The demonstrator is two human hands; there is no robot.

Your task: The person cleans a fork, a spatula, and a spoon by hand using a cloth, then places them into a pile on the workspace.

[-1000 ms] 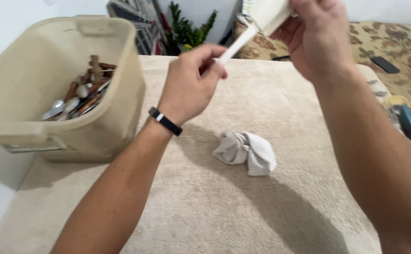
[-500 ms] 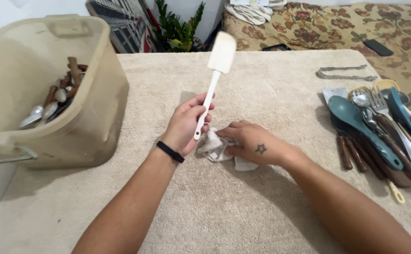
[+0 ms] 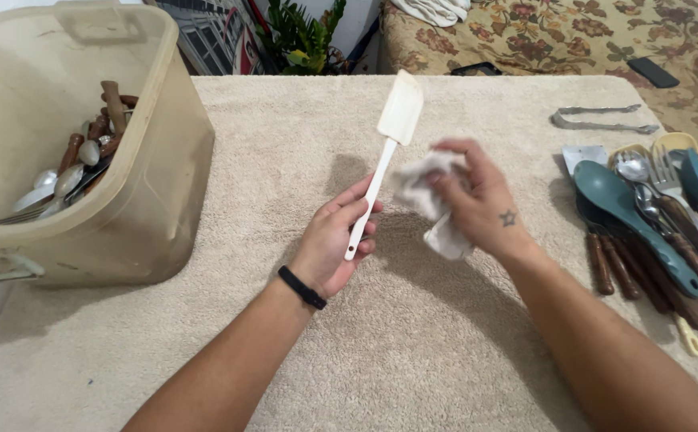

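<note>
1. The left hand [image 3: 335, 244] holds a white spatula [image 3: 385, 152] by the lower end of its handle, its grip pinching the handle between thumb and curled fingers, blade pointing up and away toward the far side.
2. The right hand [image 3: 477, 200] has its grip pressed together around a crumpled white cloth [image 3: 429, 200], held just right of the spatula's handle; whether cloth and handle touch cannot be told, as the cloth is blurred.
3. Both hands hover over the middle of the worktop [image 3: 381, 352], which is covered by a beige towel.
4. At the left stands a beige plastic bin [image 3: 157, 184] holding spoons and wooden-handled cutlery [image 3: 77, 156].
5. At the right edge lies a row of utensils [image 3: 645, 224]: a teal spoon, forks, wooden-handled knives.
6. Metal tongs [image 3: 601, 120] lie at the far right, apart from that row.
</note>
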